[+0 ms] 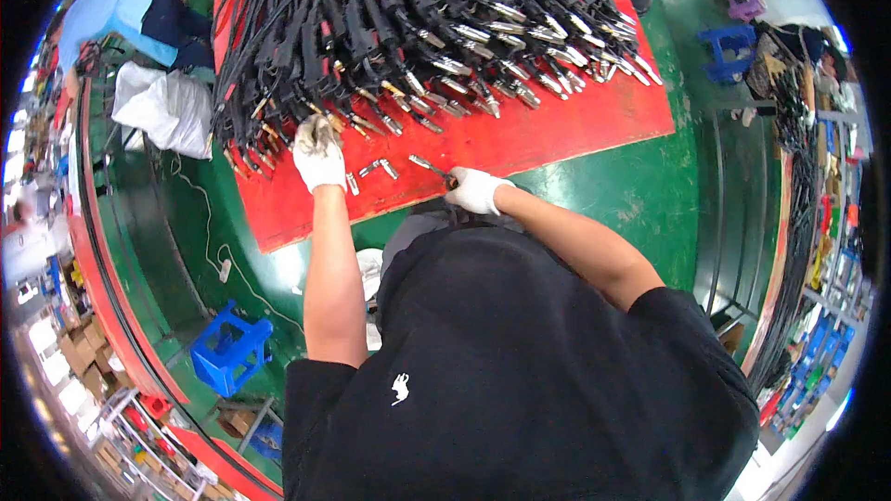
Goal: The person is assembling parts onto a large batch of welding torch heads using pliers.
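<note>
Many black welding torches [399, 19] with cables lie in a dense bundle on the red table, their silver and brass-coloured ends toward me. My left hand [317, 153], in a white glove with darkened fingertips, is at the near left edge of these ends. Its fingers are curled together, and what they hold is hidden. At the table's near edge, my gloved right hand [475, 191] grips a slim hand tool [429, 168] with a metal shaft pointing left; its exact kind is unclear. Between my hands lie a small silver metal sleeve [353, 184] and a few more metal pieces [380, 168].
The red tabletop [566, 125] ends just before my body. A white sack [165, 107] stands left of it, near a person in light blue [116, 14]. A blue stool [230, 350] and a cord [206, 213] are on the green floor at left. More black cables [796, 250] line the right side.
</note>
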